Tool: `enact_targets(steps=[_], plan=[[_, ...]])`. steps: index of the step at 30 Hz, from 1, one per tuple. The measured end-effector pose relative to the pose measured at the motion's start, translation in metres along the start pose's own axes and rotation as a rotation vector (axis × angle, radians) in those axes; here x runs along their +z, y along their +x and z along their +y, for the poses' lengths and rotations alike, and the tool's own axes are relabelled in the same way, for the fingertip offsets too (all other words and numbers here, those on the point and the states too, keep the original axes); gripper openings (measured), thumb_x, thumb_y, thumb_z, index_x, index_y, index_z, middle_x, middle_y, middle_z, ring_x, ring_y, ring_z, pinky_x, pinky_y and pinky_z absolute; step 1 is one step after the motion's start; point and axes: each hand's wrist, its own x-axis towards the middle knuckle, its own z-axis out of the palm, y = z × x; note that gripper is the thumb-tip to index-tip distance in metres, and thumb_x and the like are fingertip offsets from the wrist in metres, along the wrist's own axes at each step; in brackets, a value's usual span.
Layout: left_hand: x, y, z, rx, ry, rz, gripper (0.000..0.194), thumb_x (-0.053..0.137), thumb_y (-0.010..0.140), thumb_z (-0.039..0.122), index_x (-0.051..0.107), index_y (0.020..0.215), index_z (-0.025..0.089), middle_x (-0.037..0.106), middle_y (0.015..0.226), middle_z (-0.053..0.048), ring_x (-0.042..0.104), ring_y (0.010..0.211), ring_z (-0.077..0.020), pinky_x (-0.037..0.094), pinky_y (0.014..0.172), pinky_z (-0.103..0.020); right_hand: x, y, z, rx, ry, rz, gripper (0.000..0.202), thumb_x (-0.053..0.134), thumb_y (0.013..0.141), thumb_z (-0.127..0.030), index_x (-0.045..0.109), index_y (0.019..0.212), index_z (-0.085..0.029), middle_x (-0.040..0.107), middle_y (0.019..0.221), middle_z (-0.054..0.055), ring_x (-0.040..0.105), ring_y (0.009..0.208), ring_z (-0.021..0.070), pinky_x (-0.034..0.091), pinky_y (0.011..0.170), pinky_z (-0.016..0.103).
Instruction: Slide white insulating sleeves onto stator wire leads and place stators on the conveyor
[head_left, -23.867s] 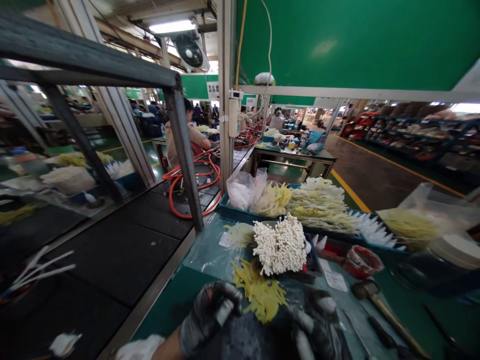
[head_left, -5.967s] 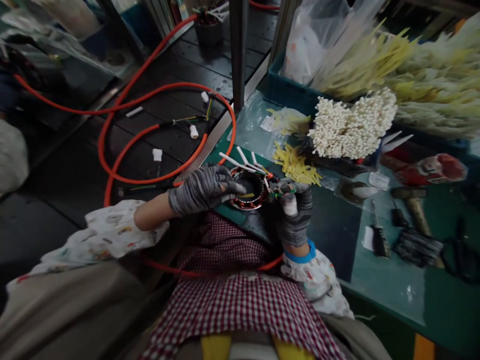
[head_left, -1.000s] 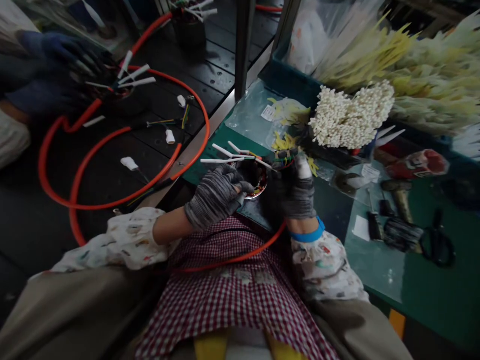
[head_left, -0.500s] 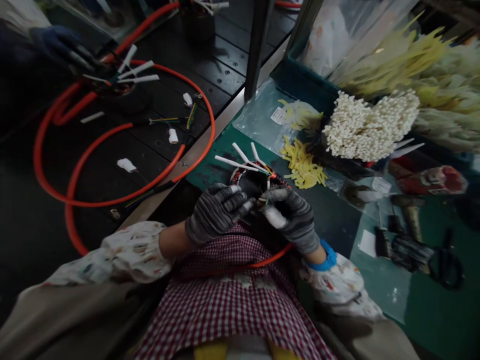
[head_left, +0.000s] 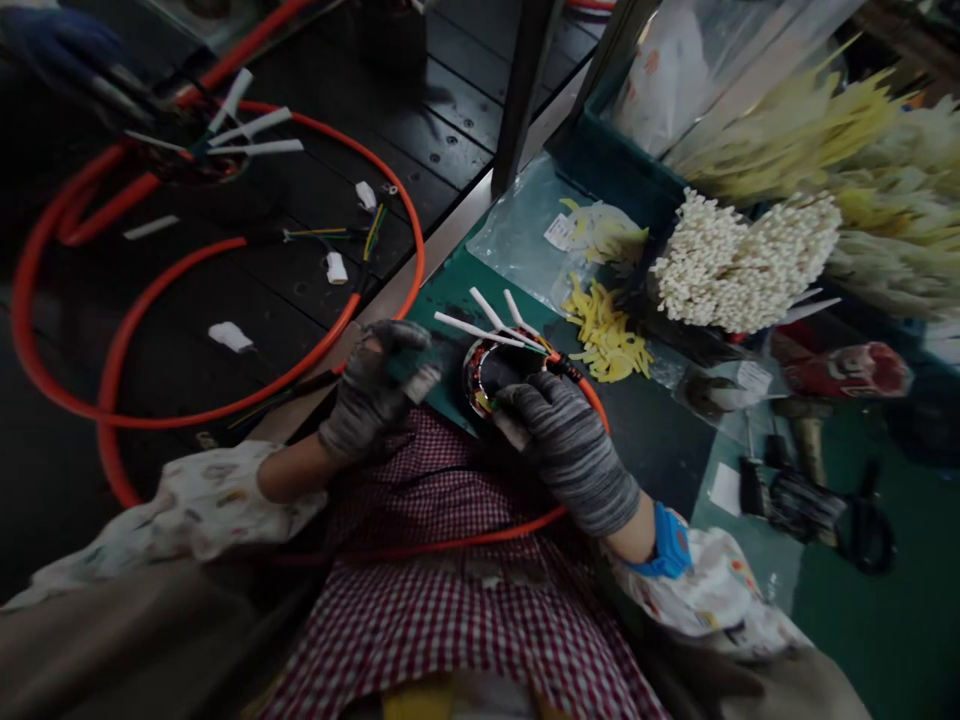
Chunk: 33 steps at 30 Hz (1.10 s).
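Observation:
A round wound coil part (head_left: pixel 477 378) with a dark centre lies on the green mat. White sleeves (head_left: pixel 480 328) stick out from its top, and an orange cable (head_left: pixel 596 400) runs off its right side. My right hand (head_left: pixel 559 430), in a grey striped glove, has its fingers closed on the coil part's lower right edge. Left of the part and apart from it, my left hand (head_left: pixel 375 385) is gloved too, with thumb and fingers spread and nothing between them.
Yellow strips (head_left: pixel 609 335) and a bundle of white-tipped pieces (head_left: pixel 742 260) lie right, beside a teal bin (head_left: pixel 622 145). Tools, including a hammer (head_left: pixel 808 430), lie further right. Orange cable loops (head_left: pixel 202 415) cover the dark left table, where another person's gloved hand (head_left: pixel 71 55) works.
My left hand has let go of the coil part and moved left, its fingers opening. My right hand has turned and stays at the part. The view has shifted slightly.

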Motion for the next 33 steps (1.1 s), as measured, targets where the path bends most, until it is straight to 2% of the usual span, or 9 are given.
enact_targets(steps=[4, 6, 9, 13, 18, 22, 26, 30, 33], plan=[[0.012, 0.018, 0.001, 0.015, -0.007, -0.217, 0.043, 0.067, 0.105, 0.053, 0.079, 0.136, 0.027, 0.074, 0.151, -0.016, 0.062, 0.153, -0.0414, 0.041, 0.137, -0.070, 0.000, 0.004, 0.001, 0.011, 0.002, -0.031, 0.027, 0.076, 0.107, -0.038, 0.086, 0.128, -0.024, 0.085, 0.112, 0.013, 0.077, 0.093, 0.0298, 0.062, 0.086, 0.042], [0.025, 0.034, 0.006, 0.030, -0.126, -0.405, 0.042, 0.071, 0.103, 0.051, 0.078, 0.137, 0.028, 0.079, 0.142, -0.015, 0.068, 0.146, -0.0398, 0.048, 0.133, -0.068, 0.000, 0.006, 0.000, 0.019, 0.001, -0.031, 0.030, 0.076, 0.107, -0.037, 0.085, 0.132, -0.024, 0.085, 0.110, 0.013, 0.077, 0.094, 0.0299, 0.062, 0.087, 0.041], [0.044, 0.046, 0.019, -0.002, -0.444, -0.608, 0.072, 0.085, 0.092, 0.058, 0.066, 0.152, 0.024, 0.081, 0.132, -0.016, 0.080, 0.126, -0.0366, 0.067, 0.112, -0.057, 0.004, -0.002, -0.004, 0.055, -0.002, -0.009, 0.027, 0.077, 0.106, -0.036, 0.086, 0.129, -0.024, 0.085, 0.110, 0.013, 0.077, 0.094, 0.0306, 0.064, 0.090, 0.044], [0.046, 0.023, 0.039, 0.058, -0.422, -0.555, 0.092, 0.093, 0.089, 0.051, 0.050, 0.167, 0.027, 0.074, 0.149, -0.018, 0.073, 0.141, -0.0385, 0.068, 0.114, -0.057, 0.018, -0.038, -0.014, 0.111, 0.060, 0.090, 0.020, 0.079, 0.103, -0.025, 0.087, 0.122, -0.025, 0.086, 0.115, 0.014, 0.081, 0.098, 0.0311, 0.067, 0.099, 0.048], [0.034, -0.004, 0.055, 0.208, -0.123, -0.562, 0.082, 0.090, 0.095, 0.050, 0.053, 0.166, 0.035, 0.065, 0.165, -0.014, 0.051, 0.166, -0.0424, 0.057, 0.131, -0.063, 0.028, -0.078, -0.022, 0.181, 0.294, 0.165, 0.027, 0.076, 0.104, -0.016, 0.087, 0.125, -0.029, 0.087, 0.111, 0.009, 0.084, 0.101, 0.0278, 0.072, 0.091, 0.038], [0.031, -0.008, 0.053, 0.384, -0.064, -0.514, 0.090, 0.070, 0.107, 0.060, 0.030, 0.181, 0.027, 0.050, 0.179, -0.017, 0.039, 0.174, -0.0443, 0.048, 0.138, -0.068, 0.028, -0.080, -0.030, 0.410, 0.615, 0.096, 0.017, 0.073, 0.108, -0.022, 0.089, 0.110, -0.028, 0.088, 0.095, 0.005, 0.085, 0.090, 0.0250, 0.074, 0.086, 0.035], [0.026, -0.015, 0.049, 0.501, 0.068, -0.522, 0.100, 0.065, 0.111, 0.051, 0.003, 0.185, 0.024, 0.038, 0.185, -0.023, 0.031, 0.177, -0.0452, 0.041, 0.140, -0.073, 0.022, -0.076, -0.042, 0.495, 0.805, 0.090, 0.024, 0.066, 0.113, -0.028, 0.089, 0.111, -0.028, 0.090, 0.099, 0.005, 0.087, 0.102, 0.0258, 0.075, 0.092, 0.036], [0.022, -0.021, 0.051, 0.562, 0.113, -0.514, 0.091, 0.056, 0.117, 0.042, 0.001, 0.187, 0.024, 0.033, 0.188, -0.024, 0.028, 0.179, -0.0396, 0.039, 0.141, -0.070, 0.015, -0.075, -0.046, 0.500, 0.863, 0.085, 0.028, 0.063, 0.115, -0.030, 0.090, 0.108, -0.027, 0.090, 0.097, 0.005, 0.087, 0.097, 0.0249, 0.074, 0.087, 0.033], [0.021, -0.019, 0.053, 0.612, 0.111, -0.502, 0.088, 0.053, 0.119, 0.042, 0.001, 0.187, 0.019, 0.021, 0.191, -0.027, 0.022, 0.181, -0.0393, 0.036, 0.142, -0.068, 0.014, -0.078, -0.044, 0.395, 0.771, 0.111, 0.029, 0.061, 0.115, -0.024, 0.089, 0.121, -0.026, 0.090, 0.104, 0.006, 0.088, 0.103, 0.0255, 0.074, 0.090, 0.034]])
